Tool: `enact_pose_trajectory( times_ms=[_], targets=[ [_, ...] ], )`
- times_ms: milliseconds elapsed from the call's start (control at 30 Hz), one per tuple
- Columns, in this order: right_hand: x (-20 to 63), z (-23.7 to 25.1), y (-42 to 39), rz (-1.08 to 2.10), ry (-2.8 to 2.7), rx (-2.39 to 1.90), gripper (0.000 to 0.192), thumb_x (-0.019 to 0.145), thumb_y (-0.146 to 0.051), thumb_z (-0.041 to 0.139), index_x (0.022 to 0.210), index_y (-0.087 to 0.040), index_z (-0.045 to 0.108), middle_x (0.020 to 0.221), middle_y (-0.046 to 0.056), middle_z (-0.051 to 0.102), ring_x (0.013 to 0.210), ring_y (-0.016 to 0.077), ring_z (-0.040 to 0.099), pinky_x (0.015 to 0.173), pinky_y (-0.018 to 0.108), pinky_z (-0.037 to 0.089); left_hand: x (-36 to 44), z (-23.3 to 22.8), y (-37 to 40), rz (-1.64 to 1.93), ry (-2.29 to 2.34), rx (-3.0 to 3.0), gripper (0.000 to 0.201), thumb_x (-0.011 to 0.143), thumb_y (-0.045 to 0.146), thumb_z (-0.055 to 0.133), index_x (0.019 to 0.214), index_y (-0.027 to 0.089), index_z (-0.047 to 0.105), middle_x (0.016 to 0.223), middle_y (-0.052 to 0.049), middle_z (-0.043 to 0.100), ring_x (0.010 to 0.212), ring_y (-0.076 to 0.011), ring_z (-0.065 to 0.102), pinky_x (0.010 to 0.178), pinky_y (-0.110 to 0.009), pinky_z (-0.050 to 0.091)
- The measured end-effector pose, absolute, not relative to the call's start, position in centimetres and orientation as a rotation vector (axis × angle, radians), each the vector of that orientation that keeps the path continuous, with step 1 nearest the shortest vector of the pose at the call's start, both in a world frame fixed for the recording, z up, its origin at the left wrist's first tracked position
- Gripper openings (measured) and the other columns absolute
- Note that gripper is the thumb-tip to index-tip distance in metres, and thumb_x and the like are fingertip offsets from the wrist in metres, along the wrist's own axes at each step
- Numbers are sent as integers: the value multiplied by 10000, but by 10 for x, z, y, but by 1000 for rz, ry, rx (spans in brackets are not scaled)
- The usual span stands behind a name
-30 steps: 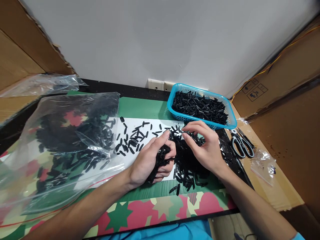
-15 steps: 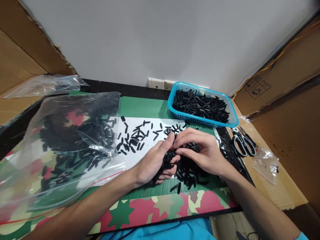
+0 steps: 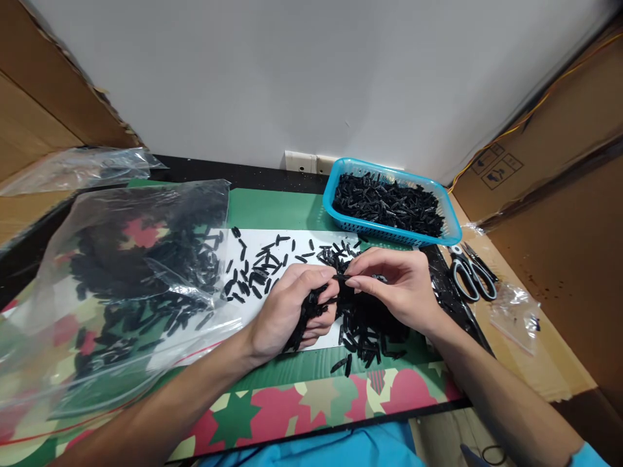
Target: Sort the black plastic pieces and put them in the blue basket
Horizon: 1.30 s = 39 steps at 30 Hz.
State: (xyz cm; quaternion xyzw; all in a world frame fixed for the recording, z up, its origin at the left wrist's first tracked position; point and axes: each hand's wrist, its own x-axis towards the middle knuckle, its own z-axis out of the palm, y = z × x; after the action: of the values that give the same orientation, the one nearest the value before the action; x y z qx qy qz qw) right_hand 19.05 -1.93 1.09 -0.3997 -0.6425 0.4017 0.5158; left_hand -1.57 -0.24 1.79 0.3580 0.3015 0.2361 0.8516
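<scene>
My left hand (image 3: 285, 308) is curled round a clump of small black rubbery-looking pieces (image 3: 305, 314). Between its thumb and forefinger is one end of a narrow black piece (image 3: 342, 277). The other end is pinched by the thumb and forefinger of my right hand (image 3: 406, 282). Below and behind my fingers lies a heap of black pieces (image 3: 372, 321), partly hidden by the right hand. More loose black pieces (image 3: 263, 269) are scattered over a white sheet (image 3: 253, 237) to the left.
A blue plastic basket (image 3: 455, 224) full of black pieces stands at the back right. A large clear zip bag (image 3: 121, 259) with black pieces covers the left side. Scissors (image 3: 464, 275) and a small clear bag (image 3: 516, 318) lie on cardboard at the right.
My hands have drawn slightly apart, the left one shifting left. A narrow black piece now shows stretched between my fingertips. The view has shifted slightly.
</scene>
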Motion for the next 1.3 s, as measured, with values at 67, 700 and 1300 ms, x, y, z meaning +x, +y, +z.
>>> enact_pose_trajectory(
  times_ms=[67,700,1300],
  targets=[
    [191,11,-20,965,-1549,-977,46,874,-235,851,892,-207,818,886,46,805,806,181,742,690,291,614,-15,18,-3,499,631,759,403,1011,443,501,690,205,452,453,60,410,353,-57,263,311,-121,253],
    [191,8,-25,593,-2037,-954,95,1006,-195,643,1068,-189,714,934,65,778,794,171,712,736,295,575,-11,16,-2,520,755,816,419,982,481,563,686,216,431,451,76,394,353,-44,216,297,-110,201],
    [199,10,-22,488,-2243,-885,171,1034,-155,556,998,-170,722,751,37,697,625,146,591,587,272,437,-11,12,-7,558,901,1248,414,948,403,591,615,198,455,488,44,466,387,-55,347,365,-165,236]
  ],
)
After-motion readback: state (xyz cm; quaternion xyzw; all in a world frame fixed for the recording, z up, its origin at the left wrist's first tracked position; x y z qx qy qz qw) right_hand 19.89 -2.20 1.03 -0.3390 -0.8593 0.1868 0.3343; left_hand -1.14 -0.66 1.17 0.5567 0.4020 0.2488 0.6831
